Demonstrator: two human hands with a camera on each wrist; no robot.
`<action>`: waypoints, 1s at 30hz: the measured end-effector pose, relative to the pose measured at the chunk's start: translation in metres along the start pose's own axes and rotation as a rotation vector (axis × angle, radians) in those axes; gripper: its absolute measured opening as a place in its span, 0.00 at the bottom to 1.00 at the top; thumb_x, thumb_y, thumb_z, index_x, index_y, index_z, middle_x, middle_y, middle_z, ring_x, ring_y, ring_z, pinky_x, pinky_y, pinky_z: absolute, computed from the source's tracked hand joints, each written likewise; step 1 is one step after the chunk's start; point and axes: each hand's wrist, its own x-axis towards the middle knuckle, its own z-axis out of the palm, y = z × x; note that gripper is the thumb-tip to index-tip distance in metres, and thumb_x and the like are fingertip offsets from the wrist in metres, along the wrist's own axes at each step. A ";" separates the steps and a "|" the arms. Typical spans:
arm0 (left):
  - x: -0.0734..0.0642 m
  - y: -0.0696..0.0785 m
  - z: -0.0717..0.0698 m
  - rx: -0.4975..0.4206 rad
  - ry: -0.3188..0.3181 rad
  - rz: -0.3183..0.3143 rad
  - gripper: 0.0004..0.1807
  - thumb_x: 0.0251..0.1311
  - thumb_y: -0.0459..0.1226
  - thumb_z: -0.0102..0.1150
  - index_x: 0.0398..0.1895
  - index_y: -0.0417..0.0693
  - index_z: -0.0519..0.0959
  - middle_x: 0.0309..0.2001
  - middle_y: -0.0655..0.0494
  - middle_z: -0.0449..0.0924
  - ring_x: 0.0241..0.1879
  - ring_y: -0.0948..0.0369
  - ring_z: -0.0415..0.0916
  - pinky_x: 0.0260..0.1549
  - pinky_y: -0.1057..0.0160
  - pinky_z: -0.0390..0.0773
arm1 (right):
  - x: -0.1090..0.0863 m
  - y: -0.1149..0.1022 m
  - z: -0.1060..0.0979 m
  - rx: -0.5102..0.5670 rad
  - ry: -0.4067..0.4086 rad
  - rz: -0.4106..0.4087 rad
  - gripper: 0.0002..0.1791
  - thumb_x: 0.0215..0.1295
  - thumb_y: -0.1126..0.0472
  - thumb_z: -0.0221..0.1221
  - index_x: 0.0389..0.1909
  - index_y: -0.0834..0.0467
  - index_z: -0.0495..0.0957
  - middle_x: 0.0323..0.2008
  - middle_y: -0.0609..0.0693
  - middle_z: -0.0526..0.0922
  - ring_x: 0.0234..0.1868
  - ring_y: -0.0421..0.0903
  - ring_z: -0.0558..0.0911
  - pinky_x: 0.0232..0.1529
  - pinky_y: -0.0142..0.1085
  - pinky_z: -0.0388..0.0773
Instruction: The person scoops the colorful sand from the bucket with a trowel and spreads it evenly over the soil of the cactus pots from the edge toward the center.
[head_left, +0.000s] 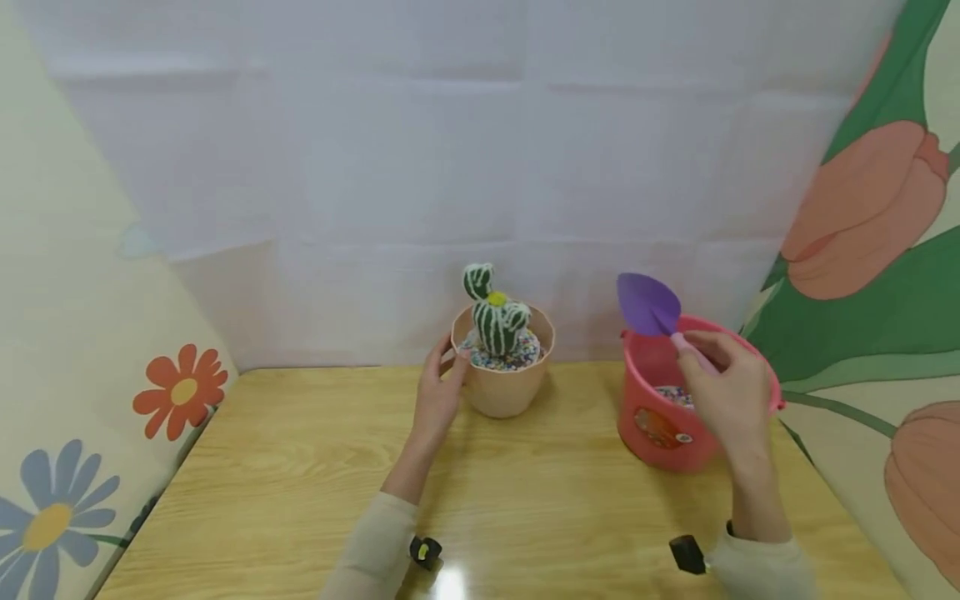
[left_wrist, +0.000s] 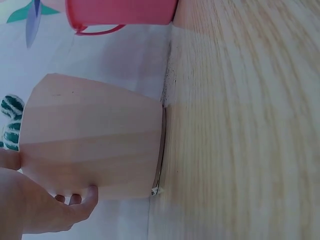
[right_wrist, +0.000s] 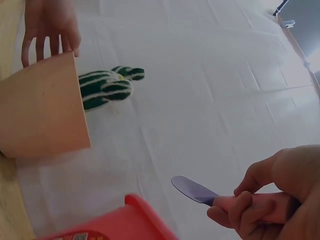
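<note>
My right hand (head_left: 731, 392) grips the pink handle of a small trowel (head_left: 651, 307) with a purple blade. It holds the trowel above the rim of a pink bucket (head_left: 660, 446), blade pointing up and left in the head view. Colourful small beads (head_left: 675, 396) lie inside the bucket. My left hand (head_left: 441, 387) holds the left side of a peach flower pot (head_left: 504, 393), thumb at the rim and fingers against the wall. A green and white knitted cactus (head_left: 495, 327) with a yellow flower stands in the pot, colourful beads (head_left: 510, 360) around its base.
The pot and bucket stand on a wooden table (head_left: 300, 467), close to a white sheet (head_left: 405, 167) hung behind it. Flower-printed cloth (head_left: 877, 225) flanks the table on both sides. The bucket is to the right of the pot, with a gap between them.
</note>
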 end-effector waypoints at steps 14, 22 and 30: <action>-0.008 0.004 -0.015 -0.069 -0.011 -0.053 0.34 0.76 0.46 0.54 0.79 0.44 0.58 0.77 0.45 0.56 0.69 0.47 0.63 0.61 0.47 0.72 | -0.003 0.043 -0.059 -0.183 -0.207 0.092 0.30 0.72 0.41 0.59 0.61 0.61 0.80 0.49 0.63 0.85 0.33 0.38 0.82 0.28 0.32 0.78; -0.020 0.027 -0.010 -0.052 -0.034 -0.036 0.35 0.77 0.46 0.53 0.79 0.40 0.57 0.76 0.44 0.56 0.69 0.46 0.62 0.63 0.46 0.71 | -0.002 0.055 -0.069 -0.274 -0.232 0.148 0.30 0.69 0.39 0.61 0.54 0.63 0.79 0.46 0.64 0.85 0.38 0.54 0.82 0.31 0.40 0.76; -0.013 0.028 -0.001 -0.077 -0.046 -0.016 0.36 0.75 0.46 0.56 0.78 0.40 0.58 0.76 0.42 0.57 0.68 0.46 0.62 0.62 0.46 0.72 | 0.003 0.062 -0.068 -0.224 -0.121 0.142 0.18 0.68 0.53 0.64 0.51 0.61 0.82 0.44 0.61 0.83 0.38 0.50 0.74 0.28 0.35 0.73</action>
